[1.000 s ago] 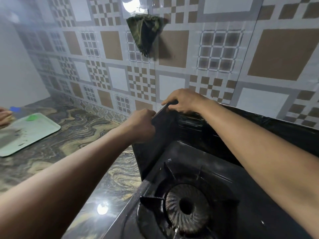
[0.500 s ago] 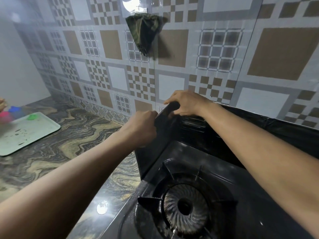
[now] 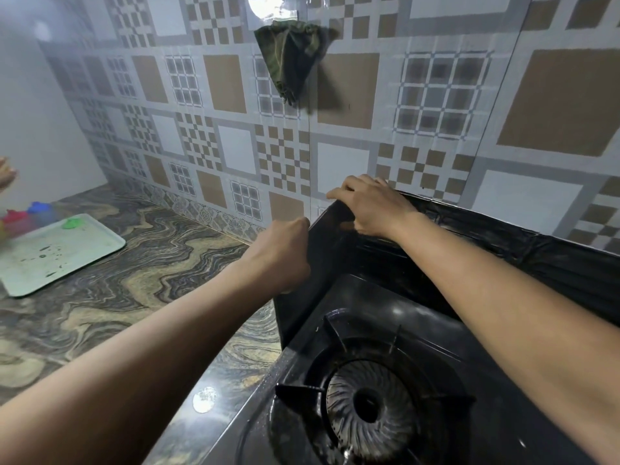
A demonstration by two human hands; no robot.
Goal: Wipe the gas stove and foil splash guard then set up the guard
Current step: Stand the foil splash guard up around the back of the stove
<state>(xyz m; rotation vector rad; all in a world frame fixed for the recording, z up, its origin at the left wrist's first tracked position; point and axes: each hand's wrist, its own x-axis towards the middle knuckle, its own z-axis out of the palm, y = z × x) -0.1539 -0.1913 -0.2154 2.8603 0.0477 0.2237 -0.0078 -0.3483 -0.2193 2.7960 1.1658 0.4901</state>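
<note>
The black gas stove [image 3: 396, 317] fills the lower right, its round burner [image 3: 369, 402] under a pan support. A dark splash guard [image 3: 322, 263] stands upright around the stove's left side and along the tiled wall behind it. My left hand [image 3: 280, 255] is closed on the top edge of the guard's left panel. My right hand [image 3: 372, 206] grips the guard's top edge at the back left corner, fingers curled over it. Both forearms reach in from the bottom of the view.
A dark green cloth [image 3: 288, 58] hangs on the patterned tile wall above the stove. A pale tray [image 3: 57, 253] lies on the marbled counter [image 3: 161, 263] at the left, with coloured items behind it. Another person's fingers [image 3: 5, 171] show at the far left edge.
Both hands have stayed on the guard's corner while shifting slightly with it. The other person's hand at the left has drawn back from the tray.
</note>
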